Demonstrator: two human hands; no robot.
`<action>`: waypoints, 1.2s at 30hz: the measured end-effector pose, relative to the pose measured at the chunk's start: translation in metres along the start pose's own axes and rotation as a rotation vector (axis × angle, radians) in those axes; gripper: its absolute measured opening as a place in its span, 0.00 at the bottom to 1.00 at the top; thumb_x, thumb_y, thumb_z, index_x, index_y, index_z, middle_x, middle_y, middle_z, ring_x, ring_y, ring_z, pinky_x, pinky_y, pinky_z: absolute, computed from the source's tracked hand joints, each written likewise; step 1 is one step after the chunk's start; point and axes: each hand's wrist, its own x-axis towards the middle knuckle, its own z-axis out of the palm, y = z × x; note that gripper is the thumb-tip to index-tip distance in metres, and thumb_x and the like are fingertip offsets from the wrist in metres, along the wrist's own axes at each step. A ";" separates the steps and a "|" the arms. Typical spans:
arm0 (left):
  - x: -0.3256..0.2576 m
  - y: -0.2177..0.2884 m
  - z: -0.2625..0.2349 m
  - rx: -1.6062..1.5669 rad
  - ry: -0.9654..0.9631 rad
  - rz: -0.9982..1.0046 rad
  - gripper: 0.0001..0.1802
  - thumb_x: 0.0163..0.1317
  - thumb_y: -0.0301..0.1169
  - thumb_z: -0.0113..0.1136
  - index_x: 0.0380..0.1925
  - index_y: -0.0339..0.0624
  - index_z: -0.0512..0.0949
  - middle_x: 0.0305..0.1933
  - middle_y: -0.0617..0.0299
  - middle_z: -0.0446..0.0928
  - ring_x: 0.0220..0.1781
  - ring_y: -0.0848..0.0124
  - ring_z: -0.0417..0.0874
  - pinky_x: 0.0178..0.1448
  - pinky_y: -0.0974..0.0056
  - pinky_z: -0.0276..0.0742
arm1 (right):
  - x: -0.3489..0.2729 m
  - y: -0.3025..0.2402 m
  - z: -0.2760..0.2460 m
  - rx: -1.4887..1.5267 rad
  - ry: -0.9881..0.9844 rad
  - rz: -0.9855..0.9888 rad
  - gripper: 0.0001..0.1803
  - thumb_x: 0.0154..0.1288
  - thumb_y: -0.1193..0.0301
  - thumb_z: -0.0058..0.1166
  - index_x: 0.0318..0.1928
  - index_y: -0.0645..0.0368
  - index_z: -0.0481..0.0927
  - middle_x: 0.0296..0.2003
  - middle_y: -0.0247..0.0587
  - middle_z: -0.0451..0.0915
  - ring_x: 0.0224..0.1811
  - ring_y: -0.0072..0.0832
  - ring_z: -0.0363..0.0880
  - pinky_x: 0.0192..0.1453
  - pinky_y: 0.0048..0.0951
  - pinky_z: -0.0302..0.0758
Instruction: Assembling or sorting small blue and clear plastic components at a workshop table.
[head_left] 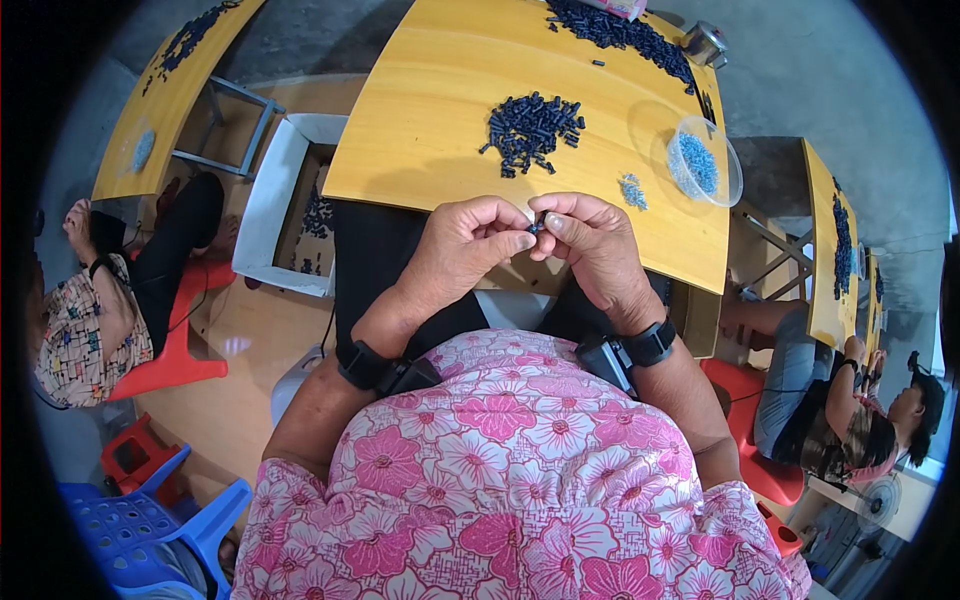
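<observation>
While I look down from the head view, my left hand [462, 250] and right hand [592, 245] meet at the near edge of the yellow worktop [430, 110], fingers of both pinched together on one small dark part [537, 223] held between the fingertips. Just beyond them on the worktop lies a pile of dark parts [530, 128]. To the right, a clear bowl [728, 170] holds small blue pieces, with a few loose blue pieces [631, 189] beside it. A white-rimmed box [268, 200] stands left, on the floor.
</observation>
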 end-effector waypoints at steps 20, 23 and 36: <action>-0.001 -0.007 -0.003 0.021 -0.015 -0.010 0.06 0.65 0.27 0.63 0.38 0.35 0.81 0.35 0.66 0.83 0.36 0.82 0.79 0.40 0.75 0.77 | 0.001 0.001 -0.003 -0.103 -0.009 -0.053 0.10 0.69 0.79 0.52 0.48 0.65 0.82 0.29 0.33 0.81 0.33 0.19 0.79 0.41 0.19 0.75; -0.001 -0.005 -0.003 0.000 -0.028 -0.017 0.06 0.65 0.28 0.63 0.38 0.36 0.81 0.36 0.66 0.82 0.36 0.82 0.79 0.40 0.75 0.76 | 0.000 -0.003 0.000 -0.175 0.003 -0.086 0.10 0.69 0.79 0.52 0.47 0.65 0.83 0.30 0.34 0.82 0.34 0.19 0.80 0.42 0.19 0.76; -0.002 -0.006 0.000 -0.106 0.022 -0.050 0.07 0.66 0.30 0.62 0.37 0.35 0.81 0.34 0.67 0.80 0.33 0.81 0.77 0.39 0.75 0.75 | 0.003 -0.004 0.009 -0.409 0.017 -0.327 0.09 0.64 0.85 0.51 0.41 0.66 0.84 0.36 0.37 0.80 0.33 0.19 0.79 0.43 0.20 0.77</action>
